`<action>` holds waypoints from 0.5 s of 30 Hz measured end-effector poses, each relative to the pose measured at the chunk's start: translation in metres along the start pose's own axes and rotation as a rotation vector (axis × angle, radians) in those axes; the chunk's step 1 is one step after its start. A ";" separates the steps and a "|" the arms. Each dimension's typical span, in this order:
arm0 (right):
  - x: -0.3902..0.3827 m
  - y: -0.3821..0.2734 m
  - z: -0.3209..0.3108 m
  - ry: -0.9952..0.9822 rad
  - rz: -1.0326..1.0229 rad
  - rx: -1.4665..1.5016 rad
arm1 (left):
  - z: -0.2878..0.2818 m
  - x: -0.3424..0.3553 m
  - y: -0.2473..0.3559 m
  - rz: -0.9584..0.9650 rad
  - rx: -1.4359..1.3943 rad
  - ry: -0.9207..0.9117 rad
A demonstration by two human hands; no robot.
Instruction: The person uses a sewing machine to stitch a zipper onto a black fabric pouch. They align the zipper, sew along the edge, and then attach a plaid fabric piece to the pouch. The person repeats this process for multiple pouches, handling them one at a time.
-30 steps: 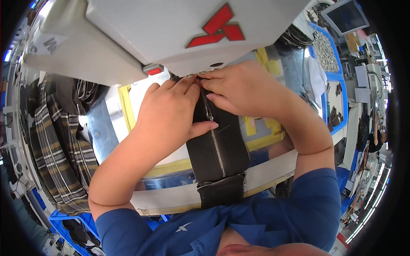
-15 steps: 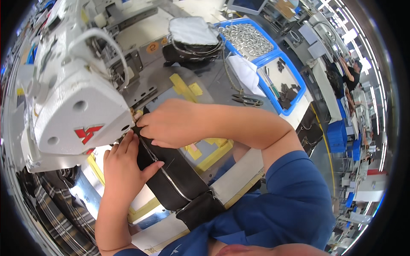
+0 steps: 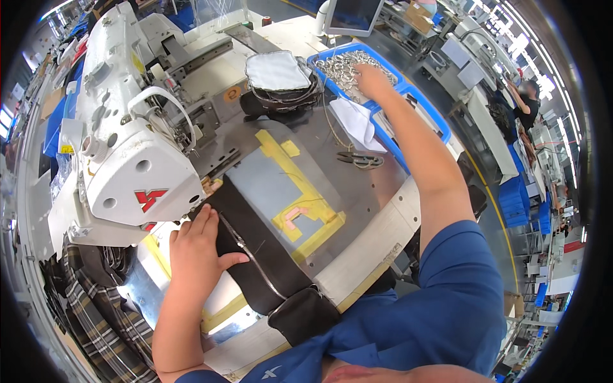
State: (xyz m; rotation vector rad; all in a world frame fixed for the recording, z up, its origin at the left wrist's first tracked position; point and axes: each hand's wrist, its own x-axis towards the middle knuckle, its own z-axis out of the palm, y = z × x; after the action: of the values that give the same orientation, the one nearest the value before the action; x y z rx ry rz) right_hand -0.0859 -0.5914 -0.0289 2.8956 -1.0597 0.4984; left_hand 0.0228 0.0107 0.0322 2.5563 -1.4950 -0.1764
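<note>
My left hand lies on a black fabric piece, fingers stretched out and thumb spread beside its silver zipper. The fabric runs up under the head of a white sewing machine; its near end is folded into a black pouch shape. My right hand reaches into a blue bin at the far right, fingers bent down among small silver metal pieces. Whether a piece is between its fingertips is hidden.
A black zippered bag part with a white panel sits behind the work area. Thread snips and a white cloth lie near the bins. Yellow tape marks the machine bed. Plaid cloth hangs at left. Another person works far right.
My right hand has left the fabric by the machine head and moved up and right into the bin of metal pieces. My left hand stays on the fabric.
</note>
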 end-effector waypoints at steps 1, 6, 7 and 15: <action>0.002 -0.002 0.006 -0.033 0.002 0.001 | 0.004 -0.001 0.003 0.006 -0.003 0.018; 0.008 -0.004 0.011 -0.027 0.022 0.069 | 0.019 0.003 0.011 0.080 0.061 0.109; 0.009 -0.004 0.009 -0.029 0.008 0.050 | 0.020 0.003 0.010 0.086 0.032 0.127; -0.007 -0.064 -0.052 0.189 -0.012 0.253 | 0.029 0.001 0.004 0.220 -0.043 0.271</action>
State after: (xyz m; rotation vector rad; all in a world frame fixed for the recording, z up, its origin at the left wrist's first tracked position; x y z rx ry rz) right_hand -0.0654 -0.5317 0.0238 2.9831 -1.0184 0.9494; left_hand 0.0141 0.0050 0.0046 2.2520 -1.6263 0.1586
